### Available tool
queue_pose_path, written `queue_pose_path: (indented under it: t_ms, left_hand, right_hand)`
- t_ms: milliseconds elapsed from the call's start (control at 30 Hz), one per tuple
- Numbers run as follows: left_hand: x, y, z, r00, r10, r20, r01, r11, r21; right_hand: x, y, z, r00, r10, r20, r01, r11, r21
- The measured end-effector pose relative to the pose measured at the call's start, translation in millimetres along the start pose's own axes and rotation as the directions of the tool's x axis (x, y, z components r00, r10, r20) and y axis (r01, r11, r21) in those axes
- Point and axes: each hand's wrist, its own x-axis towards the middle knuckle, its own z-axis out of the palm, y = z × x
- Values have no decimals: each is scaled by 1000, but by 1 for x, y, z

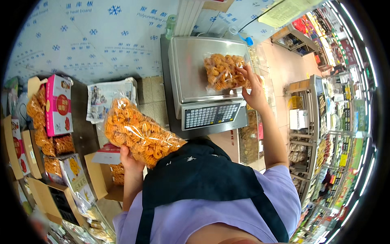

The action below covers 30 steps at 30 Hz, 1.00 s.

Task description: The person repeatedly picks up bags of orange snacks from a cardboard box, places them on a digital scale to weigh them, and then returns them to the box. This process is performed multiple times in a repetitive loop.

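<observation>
My left hand [131, 159] holds a large clear plastic bag of orange curly snacks [137, 131] against the dark apron [195, 170]. A smaller clear bag of the same kind of snacks [224, 71] lies on the steel platform of a weighing scale [189, 70]. At that bag's right side is my right hand [251, 87], its fingers touching the plastic and partly bent; whether they grip it I cannot tell. The scale's keypad [211, 116] faces me, just below the platform.
Left of me are folded newspapers [100, 97], a pink and white box [59, 105], an open cardboard box [100, 180] and more snack bags [39, 116]. A blue-printed wall panel [91, 39] rises behind the scale. Shop shelves [307, 122] line the right side, beyond a tiled floor [275, 67].
</observation>
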Motion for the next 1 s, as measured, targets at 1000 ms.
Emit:
queue_pose_path:
  t_ms: [1000]
  left_hand:
    - [21,-36,17,966,147,-215,-178,975,-134]
  right_hand:
    - [83,-30,21,968,-172,185,174,985,3]
